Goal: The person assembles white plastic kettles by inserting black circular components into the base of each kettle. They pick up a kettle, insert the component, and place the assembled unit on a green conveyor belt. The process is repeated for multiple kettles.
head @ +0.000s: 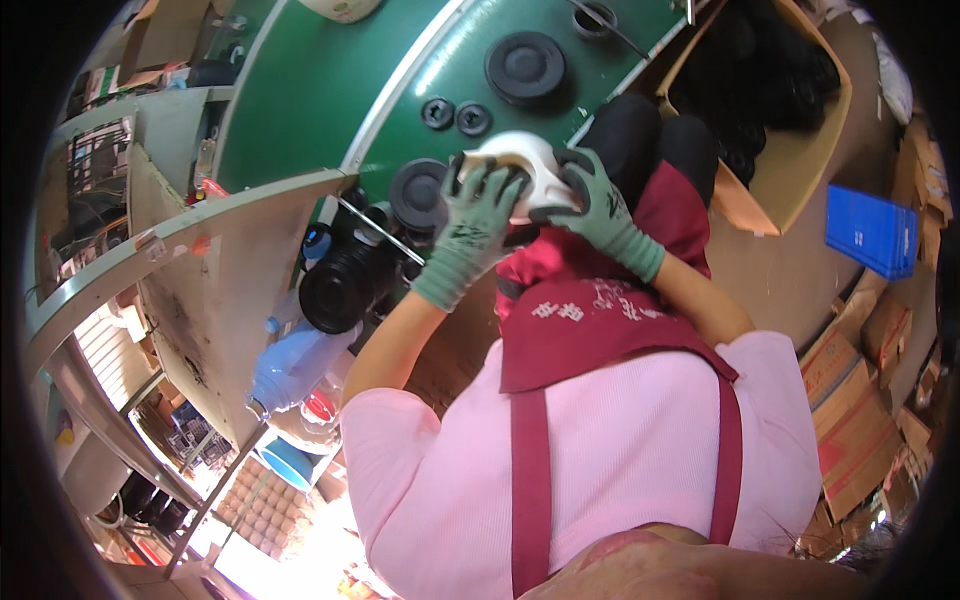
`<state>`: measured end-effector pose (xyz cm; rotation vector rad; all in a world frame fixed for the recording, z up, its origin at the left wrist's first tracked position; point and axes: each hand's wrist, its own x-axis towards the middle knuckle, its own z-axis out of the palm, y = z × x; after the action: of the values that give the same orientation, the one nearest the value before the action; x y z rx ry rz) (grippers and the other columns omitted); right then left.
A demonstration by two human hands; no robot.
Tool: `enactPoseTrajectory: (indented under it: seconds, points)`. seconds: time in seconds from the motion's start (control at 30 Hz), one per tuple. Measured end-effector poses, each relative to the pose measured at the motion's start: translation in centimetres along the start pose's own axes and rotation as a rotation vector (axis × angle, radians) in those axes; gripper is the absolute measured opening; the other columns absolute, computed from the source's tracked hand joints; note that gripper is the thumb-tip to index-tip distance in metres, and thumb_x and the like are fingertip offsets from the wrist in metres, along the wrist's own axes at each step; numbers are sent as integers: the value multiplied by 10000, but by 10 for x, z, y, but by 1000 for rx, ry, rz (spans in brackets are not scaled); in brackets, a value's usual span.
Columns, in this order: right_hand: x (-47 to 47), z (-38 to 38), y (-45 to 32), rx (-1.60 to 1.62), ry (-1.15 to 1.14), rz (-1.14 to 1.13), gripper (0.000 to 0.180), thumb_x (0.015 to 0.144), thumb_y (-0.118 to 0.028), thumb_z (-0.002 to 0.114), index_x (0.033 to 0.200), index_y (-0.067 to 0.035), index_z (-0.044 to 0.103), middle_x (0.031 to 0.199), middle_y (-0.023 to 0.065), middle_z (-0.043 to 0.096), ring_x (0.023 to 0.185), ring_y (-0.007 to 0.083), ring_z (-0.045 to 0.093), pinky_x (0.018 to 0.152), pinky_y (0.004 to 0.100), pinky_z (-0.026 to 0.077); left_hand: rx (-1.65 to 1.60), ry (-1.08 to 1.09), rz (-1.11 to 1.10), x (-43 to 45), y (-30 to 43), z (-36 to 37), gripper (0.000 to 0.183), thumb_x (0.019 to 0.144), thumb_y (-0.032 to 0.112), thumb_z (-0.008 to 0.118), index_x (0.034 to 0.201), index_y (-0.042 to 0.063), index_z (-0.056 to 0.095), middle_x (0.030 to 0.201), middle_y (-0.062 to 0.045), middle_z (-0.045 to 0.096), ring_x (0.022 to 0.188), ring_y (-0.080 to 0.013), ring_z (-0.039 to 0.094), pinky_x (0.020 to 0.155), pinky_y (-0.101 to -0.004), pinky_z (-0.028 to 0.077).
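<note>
Both hands wear green knitted gloves and hold a glossy white rounded shell with openings above the lap. My left hand grips its left side, with the fingers curled over a tan inner edge. On the right side, my right hand has its fingers around the rim, next to a dark part. Just beyond the shell, two small black ring-shaped parts lie side by side on the green work surface. A large black round disc rests farther back, and another black disc is beside my left hand.
At the upper right stands a cardboard box of black parts. A blue plastic bin and flattened cartons are on the right. Stacked black round parts and a clear plastic bottle lie left of my left forearm. A metal rail crosses the green surface.
</note>
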<state>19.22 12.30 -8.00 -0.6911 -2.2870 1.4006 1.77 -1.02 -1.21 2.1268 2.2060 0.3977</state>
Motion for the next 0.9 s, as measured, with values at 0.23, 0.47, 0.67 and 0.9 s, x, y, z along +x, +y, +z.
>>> enactPoseTrajectory:
  seconds: [0.23, 0.47, 0.67, 0.9]
  points:
    - [33, -24, -22, 171, 128, -48, 501, 791, -204, 815, 1206, -26, 598, 1313, 147, 539, 1140, 310, 588, 982, 382, 480, -9, -10, -149, 43, -62, -47, 769, 571, 428, 893, 1245, 155, 644, 1207, -49, 655, 1157, -339, 533, 1016, -494, 360]
    - [96, 16, 8, -146, 57, -50, 410, 784, -190, 741, 1162, -101, 609, 1161, 117, 574, 1099, 328, 558, 967, 423, 455, 254, 330, -323, 154, -229, -37, 641, 661, 478, 854, 1182, 151, 674, 1161, -72, 676, 1161, -315, 531, 1006, -463, 337]
    - [134, 103, 23, -464, -290, -339, 607, 833, -338, 702, 1346, -77, 507, 1390, 202, 452, 1368, 421, 378, 1099, 523, 345, 407, 408, -241, 202, -318, 14, 634, 738, 465, 788, 1248, 126, 621, 1227, -74, 648, 1202, -277, 535, 1065, -518, 298]
    - [235, 77, 74, -826, 102, -97, 796, 875, -544, 607, 1549, -213, 344, 1581, 163, 303, 1450, 395, 286, 1127, 666, 200, 540, 366, -274, 196, -320, 61, 1100, 545, 479, 874, 1503, 197, 412, 1489, -108, 359, 1402, -388, 284, 1110, -687, 189]
